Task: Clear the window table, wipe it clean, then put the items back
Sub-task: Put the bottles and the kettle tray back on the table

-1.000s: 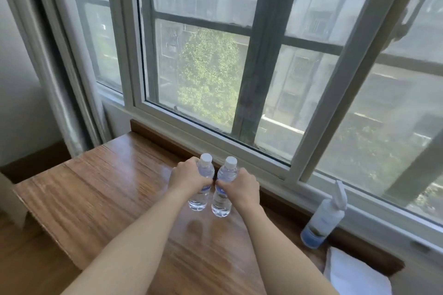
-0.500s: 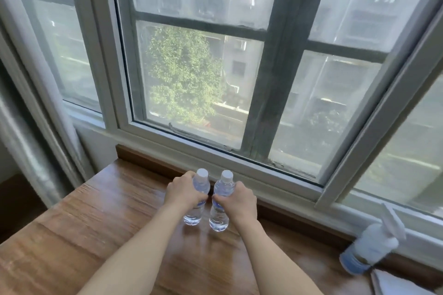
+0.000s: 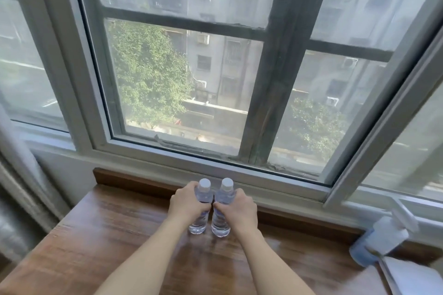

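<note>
You had two small water bottles standing upright, side by side and just apart, near the back edge of the wooden table [image 3: 100, 242], close under the window sill. Your left hand [image 3: 185, 206] was curled round the left bottle [image 3: 201, 211] at its middle, and your right hand [image 3: 241, 208] was wrapped round the right bottle [image 3: 221, 213] the same way; your thumbs met in the gap between them. Each bottle was clear plastic with a white screw cap, a bluish label band mostly hidden under your fingers, and clear water filling it; both bases appeared to rest on the tabletop, though I could not tell for sure.

One spray bottle [image 3: 381, 239] sat at the right end of the table by the back edge, white with a blue lower part and a white trigger head, blurred, so its contents could not be judged. One white cloth [image 3: 412, 275] lay at the table's near right corner, touching the spray bottle's base.
</note>
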`<state>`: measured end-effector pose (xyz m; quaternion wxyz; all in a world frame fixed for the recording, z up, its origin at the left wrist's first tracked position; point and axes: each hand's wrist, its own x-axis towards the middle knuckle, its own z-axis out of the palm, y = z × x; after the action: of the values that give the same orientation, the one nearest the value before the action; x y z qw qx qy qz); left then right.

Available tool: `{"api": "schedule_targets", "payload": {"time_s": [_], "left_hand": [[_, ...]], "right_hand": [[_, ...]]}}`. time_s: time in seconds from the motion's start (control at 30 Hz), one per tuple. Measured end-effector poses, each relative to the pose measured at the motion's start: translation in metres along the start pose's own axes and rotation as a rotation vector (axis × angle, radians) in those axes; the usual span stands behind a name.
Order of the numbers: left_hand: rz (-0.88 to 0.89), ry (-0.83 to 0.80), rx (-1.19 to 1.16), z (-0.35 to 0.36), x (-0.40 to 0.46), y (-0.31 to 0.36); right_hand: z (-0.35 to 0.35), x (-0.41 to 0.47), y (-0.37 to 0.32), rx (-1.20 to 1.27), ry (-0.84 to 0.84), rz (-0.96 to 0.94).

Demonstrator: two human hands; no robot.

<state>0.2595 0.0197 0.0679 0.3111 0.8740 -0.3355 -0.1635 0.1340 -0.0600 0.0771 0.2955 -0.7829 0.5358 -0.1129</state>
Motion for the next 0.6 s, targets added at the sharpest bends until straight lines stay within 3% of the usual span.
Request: {"api": "schedule_targets", "payload": {"time_s": [0.6], "left_hand": [[0.078,-0.102,-0.126,0.015,0.036,0.009]], "right_hand": [[0.009,0.024,0.011,0.075,0.044,0.079]]}}
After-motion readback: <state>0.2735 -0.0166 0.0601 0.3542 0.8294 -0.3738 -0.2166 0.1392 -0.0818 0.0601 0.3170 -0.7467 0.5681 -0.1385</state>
